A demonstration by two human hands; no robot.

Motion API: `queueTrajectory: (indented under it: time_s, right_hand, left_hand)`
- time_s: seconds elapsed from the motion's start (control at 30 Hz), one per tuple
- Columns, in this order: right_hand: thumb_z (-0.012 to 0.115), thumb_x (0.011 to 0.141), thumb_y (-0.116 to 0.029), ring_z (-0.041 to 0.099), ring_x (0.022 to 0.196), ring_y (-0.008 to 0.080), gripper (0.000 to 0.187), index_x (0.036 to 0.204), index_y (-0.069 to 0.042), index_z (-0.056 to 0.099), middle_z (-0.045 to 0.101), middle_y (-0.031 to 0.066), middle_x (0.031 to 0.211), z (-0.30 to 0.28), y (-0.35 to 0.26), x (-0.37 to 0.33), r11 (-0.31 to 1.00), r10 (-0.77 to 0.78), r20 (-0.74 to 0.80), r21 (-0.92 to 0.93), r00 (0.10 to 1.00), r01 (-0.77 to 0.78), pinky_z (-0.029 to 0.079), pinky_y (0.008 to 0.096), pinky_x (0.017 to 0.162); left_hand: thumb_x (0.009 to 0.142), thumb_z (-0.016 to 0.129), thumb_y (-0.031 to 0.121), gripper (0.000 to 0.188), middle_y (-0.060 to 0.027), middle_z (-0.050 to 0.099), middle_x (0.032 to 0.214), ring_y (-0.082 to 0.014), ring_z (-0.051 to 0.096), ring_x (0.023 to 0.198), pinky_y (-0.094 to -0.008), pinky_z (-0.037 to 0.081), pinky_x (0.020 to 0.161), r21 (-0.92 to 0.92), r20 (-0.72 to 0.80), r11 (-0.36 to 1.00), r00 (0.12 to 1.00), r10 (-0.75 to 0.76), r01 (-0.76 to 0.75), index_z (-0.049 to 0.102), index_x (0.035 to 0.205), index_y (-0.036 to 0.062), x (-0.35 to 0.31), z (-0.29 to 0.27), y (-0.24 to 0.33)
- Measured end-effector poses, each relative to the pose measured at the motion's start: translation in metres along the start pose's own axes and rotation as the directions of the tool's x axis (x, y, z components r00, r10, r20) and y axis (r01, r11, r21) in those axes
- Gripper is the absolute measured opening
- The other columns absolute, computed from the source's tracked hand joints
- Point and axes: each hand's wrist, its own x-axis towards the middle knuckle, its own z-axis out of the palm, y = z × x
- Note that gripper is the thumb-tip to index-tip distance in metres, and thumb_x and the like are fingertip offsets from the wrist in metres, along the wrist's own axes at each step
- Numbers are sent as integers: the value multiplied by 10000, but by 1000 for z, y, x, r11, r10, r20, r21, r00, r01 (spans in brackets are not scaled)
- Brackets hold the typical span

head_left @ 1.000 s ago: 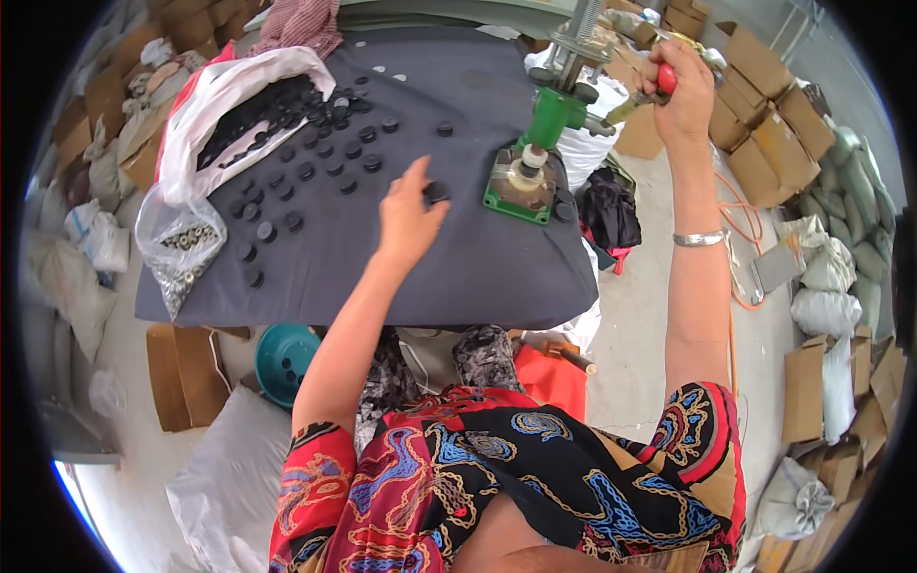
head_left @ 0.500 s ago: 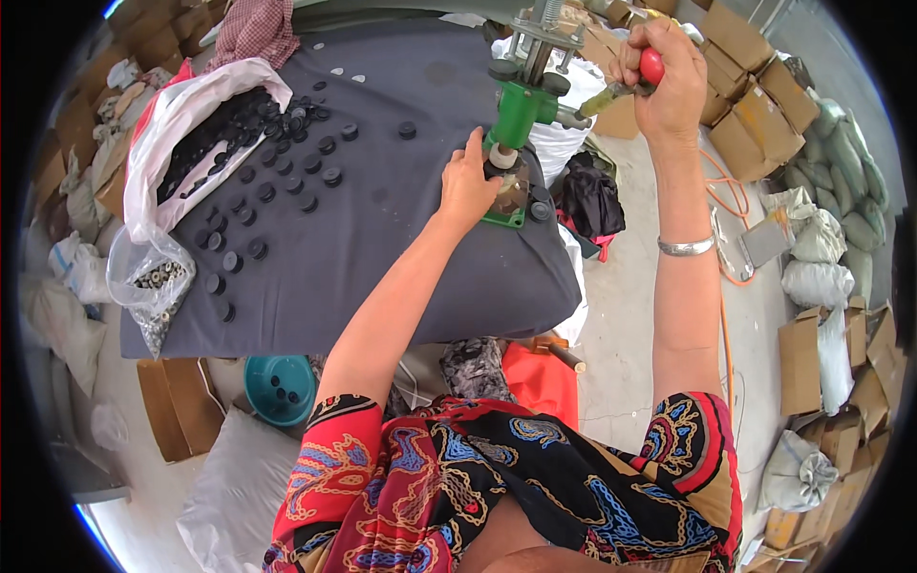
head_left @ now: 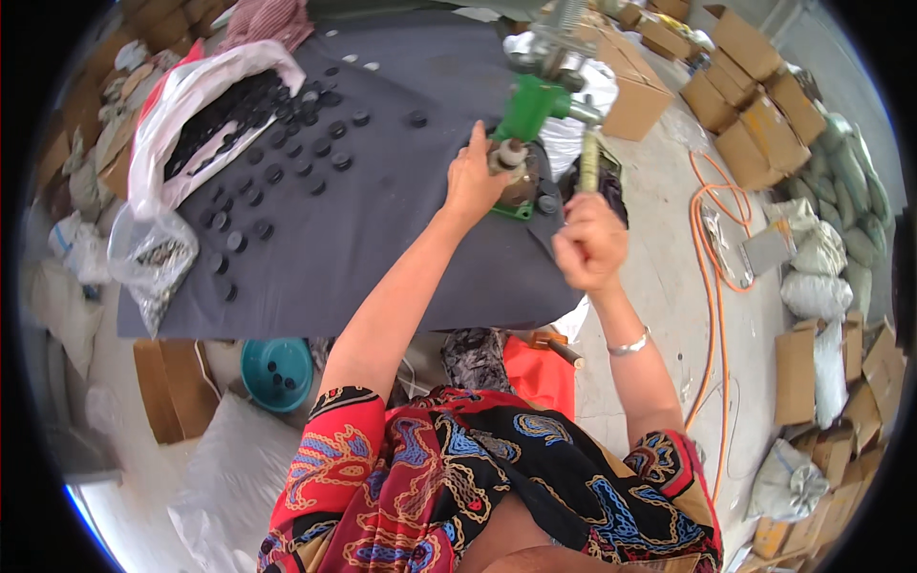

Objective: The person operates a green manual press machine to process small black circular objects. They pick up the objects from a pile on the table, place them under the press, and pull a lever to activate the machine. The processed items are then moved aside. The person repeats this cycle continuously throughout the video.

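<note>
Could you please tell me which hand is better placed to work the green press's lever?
Probably the right hand: it is closed around the lever, while the left hand is beside the green press, away from the lever.

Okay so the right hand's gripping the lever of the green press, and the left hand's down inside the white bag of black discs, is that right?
Not quite: the head view shows the left hand at the base of the green press, not inside the white bag. The right hand does grip the lever.
</note>
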Motion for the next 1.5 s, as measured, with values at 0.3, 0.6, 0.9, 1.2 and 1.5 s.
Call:
queueTrajectory:
  time_s: [0.3,0.6,0.9,1.2,1.5]
  right_hand:
    - [607,738,47,511,628,220,126,711,-19,504,496,83,671,-18,-2,9,985,160,56,63,986,-164,439,320,626]
    - [533,893,-75,476,586,118,132,775,-19,512,508,40,652,-43,22,93,785,511,-15,416,859,-459,392,254,575]
    - [567,892,-112,493,576,140,128,825,-3,559,532,59,675,-64,63,144,661,567,12,589,823,-464,431,282,575]
    - [606,866,-110,538,541,147,117,854,6,616,593,80,785,-63,73,152,645,611,-85,630,787,-433,466,298,506]
    - [523,911,-181,427,530,161,205,824,2,557,468,68,605,-62,66,155,686,590,-55,560,805,-464,409,341,570]
  left_hand:
    - [717,726,54,447,-142,645,1097,-345,584,1016,-431,481,881,423,-371,906,911,183,-9,617,1150,42,-105,-174,-15]
    - [692,771,174,584,-151,648,1102,-364,550,1050,-458,442,891,563,-625,625,773,-106,540,572,1224,38,-204,-317,-96]
    - [700,771,139,597,-140,668,1050,-303,612,944,-405,498,846,511,-656,615,734,-173,601,582,1262,72,-204,-310,-100]
    - [687,779,49,679,-163,661,1018,-308,630,962,-384,512,803,118,-258,979,958,-129,163,518,1313,57,-100,-166,-12]
    - [704,760,78,749,-171,667,1066,-329,601,1013,-415,473,878,35,33,999,999,-37,36,437,1378,23,-14,-34,10]
